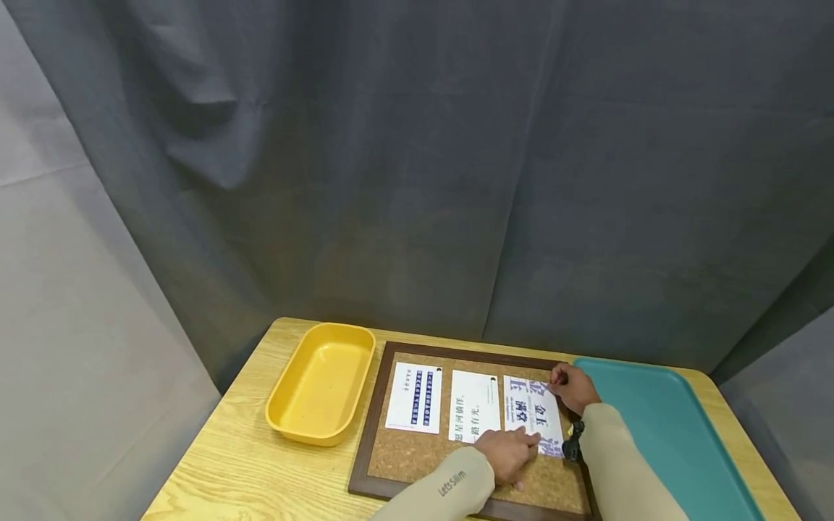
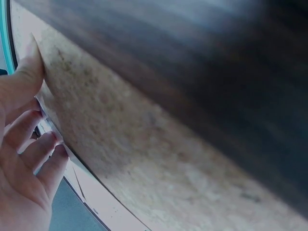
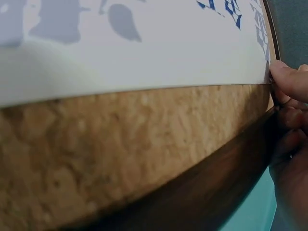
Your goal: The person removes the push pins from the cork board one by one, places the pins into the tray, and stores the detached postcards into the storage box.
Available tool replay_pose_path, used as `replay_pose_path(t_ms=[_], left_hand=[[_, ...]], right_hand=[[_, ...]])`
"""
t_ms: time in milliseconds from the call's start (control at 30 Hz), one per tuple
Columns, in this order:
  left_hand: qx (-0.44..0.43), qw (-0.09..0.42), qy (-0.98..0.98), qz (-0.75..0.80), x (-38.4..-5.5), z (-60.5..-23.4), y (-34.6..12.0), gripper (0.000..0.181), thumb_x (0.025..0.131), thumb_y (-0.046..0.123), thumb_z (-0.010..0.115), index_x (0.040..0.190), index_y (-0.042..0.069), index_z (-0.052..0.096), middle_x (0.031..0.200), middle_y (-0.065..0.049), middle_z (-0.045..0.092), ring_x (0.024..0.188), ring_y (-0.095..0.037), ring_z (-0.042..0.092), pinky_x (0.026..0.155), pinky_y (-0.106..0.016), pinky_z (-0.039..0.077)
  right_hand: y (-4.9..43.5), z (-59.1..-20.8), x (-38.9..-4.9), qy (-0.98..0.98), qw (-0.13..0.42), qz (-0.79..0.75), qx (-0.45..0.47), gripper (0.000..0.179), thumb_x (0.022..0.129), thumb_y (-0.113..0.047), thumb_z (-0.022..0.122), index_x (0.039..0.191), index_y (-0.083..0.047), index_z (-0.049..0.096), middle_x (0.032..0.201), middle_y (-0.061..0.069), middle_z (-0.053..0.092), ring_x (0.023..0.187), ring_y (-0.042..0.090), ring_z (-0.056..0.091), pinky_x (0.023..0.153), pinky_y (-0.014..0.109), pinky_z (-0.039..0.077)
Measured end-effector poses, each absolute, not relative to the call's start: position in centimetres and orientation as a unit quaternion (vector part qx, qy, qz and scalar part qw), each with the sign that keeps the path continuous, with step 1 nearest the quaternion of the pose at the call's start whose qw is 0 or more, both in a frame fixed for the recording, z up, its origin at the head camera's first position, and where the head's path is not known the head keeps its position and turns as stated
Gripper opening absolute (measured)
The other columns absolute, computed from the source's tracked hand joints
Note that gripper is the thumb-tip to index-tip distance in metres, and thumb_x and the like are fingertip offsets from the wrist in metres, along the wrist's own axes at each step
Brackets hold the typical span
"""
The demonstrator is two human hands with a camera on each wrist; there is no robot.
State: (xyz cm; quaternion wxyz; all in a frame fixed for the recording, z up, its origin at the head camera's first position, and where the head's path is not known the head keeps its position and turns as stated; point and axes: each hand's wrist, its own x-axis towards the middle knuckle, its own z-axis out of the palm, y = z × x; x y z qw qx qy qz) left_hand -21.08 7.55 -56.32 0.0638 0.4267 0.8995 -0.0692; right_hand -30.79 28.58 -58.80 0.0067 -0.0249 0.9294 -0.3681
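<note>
A framed cork board [image 1: 410, 452] lies on the table with three printed cards on it. My right hand [image 1: 573, 389] is at the upper right corner of the rightmost card, white with purple and dark lettering [image 1: 531, 409]. In the right wrist view its thumb [image 3: 288, 79] and curled fingers pinch that corner. My left hand [image 1: 510, 454] rests on the lower left edge of the same card, fingers extended; the left wrist view shows its fingertips [image 2: 60, 150] along the card's edge. The middle white card [image 1: 474, 401] and the left card with blue bands [image 1: 413, 398] lie flat alongside.
A yellow bin [image 1: 319, 391] stands left of the board on the wooden table [image 1: 260, 463]. To the right lies a teal tray [image 1: 677, 434], partly behind my right forearm. A grey curtain [image 1: 417, 181] hangs behind the table.
</note>
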Motion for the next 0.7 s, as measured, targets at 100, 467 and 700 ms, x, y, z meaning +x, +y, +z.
replay_pose_path(t_ms=[100, 467, 700], left_hand=[[0.429, 0.052, 0.899, -0.072, -21.1, -56.4, 7.5, 0.061, 0.073, 0.056, 0.073, 0.128, 0.036, 0.058, 0.149, 0.023, 0.036, 0.132, -0.003, 0.04, 0.077, -0.022, 0.052], [0.436, 0.051, 0.896, -0.071, -21.3, -56.5, 7.4, 0.061, 0.075, 0.055, 0.071, 0.13, 0.035, 0.057, 0.15, 0.021, 0.035, 0.133, -0.004, 0.04, 0.083, -0.022, 0.051], [0.438, 0.054, 0.894, -0.075, -21.2, -56.7, 7.4, 0.062, 0.075, 0.056, 0.07, 0.131, 0.034, 0.056, 0.15, 0.021, 0.035, 0.133, -0.004, 0.04, 0.081, -0.021, 0.052]], right_hand=[[28.6, -58.6, -30.9, 0.929, 0.007, -0.37, -0.025, 0.013, 0.089, 0.001, 0.063, 0.086, -0.002, 0.051, 0.079, 0.008, 0.049, 0.072, 0.021, 0.046, 0.064, 0.034, 0.038], [28.8, -59.0, -31.1, 0.922, 0.003, -0.385, -0.03, 0.013, 0.088, 0.003, 0.063, 0.087, -0.001, 0.05, 0.08, 0.007, 0.049, 0.074, 0.022, 0.046, 0.065, 0.035, 0.039], [29.1, -59.6, -31.2, 0.919, -0.005, -0.392, -0.042, 0.014, 0.088, 0.005, 0.062, 0.086, -0.002, 0.05, 0.079, 0.007, 0.049, 0.072, 0.02, 0.047, 0.064, 0.033, 0.04]])
